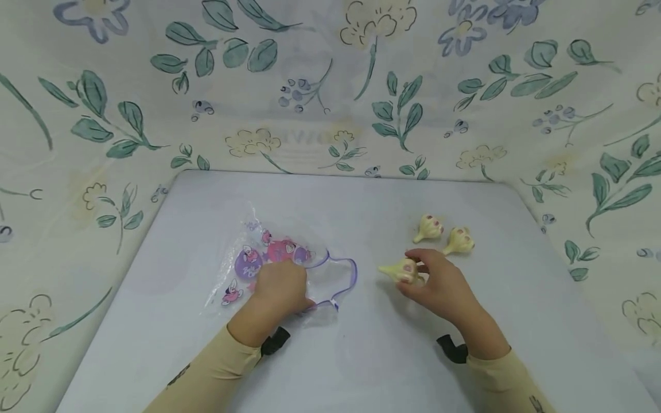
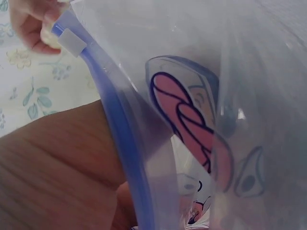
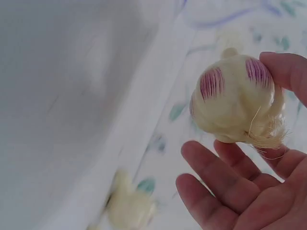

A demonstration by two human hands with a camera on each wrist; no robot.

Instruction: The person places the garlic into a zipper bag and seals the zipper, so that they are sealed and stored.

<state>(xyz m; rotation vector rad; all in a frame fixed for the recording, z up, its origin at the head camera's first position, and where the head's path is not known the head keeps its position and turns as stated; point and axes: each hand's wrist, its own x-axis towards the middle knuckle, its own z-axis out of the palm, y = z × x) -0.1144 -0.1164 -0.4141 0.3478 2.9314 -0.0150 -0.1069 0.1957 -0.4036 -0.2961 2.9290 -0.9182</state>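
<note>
My left hand point(image 1: 281, 287) grips a clear plastic zip bag point(image 1: 343, 275) printed with pink and purple cartoon figures. The bag's blue zip edge spreads into a loop on the right, its mouth facing my other hand. Up close in the left wrist view, a white slider point(image 2: 73, 42) sits on the blue zip strip point(image 2: 117, 120). Between thumb and fingers, my right hand point(image 1: 439, 284) pinches a garlic bulb point(image 3: 232, 98) with purple streaks and a tuft of roots. The bulb is held over the table, its stem pointing left toward the bag.
Two more garlic bulbs, one on the left point(image 1: 430, 228) and one on the right point(image 1: 459, 240), lie on the white table point(image 1: 382, 367) beyond my right hand. A floral cloth point(image 1: 320, 115) hangs behind the table's far edge and along its sides.
</note>
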